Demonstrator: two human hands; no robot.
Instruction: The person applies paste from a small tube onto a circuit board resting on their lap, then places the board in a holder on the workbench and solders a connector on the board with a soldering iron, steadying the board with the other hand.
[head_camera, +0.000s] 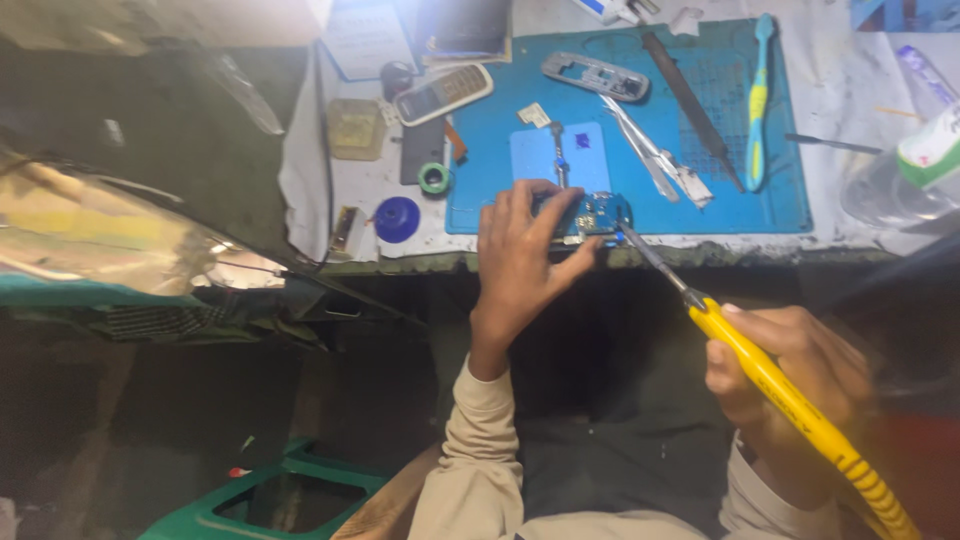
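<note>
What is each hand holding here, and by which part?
The left hand steadies the circuit board by its left end and edges. The right hand grips the soldering iron by its yellow handle.

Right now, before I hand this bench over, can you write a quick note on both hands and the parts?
Left hand: fingers steady the circuit board at the near edge of the blue mat.
Right hand: grips the yellow soldering iron, tip at the board's right edge.
Nearby: tweezers, toothbrush, phone frame on the mat; keypad phone to its left.
Done: board is out of its casing.
Left: soldering at that edge; whether the joint is finished cannot be told.
</note>
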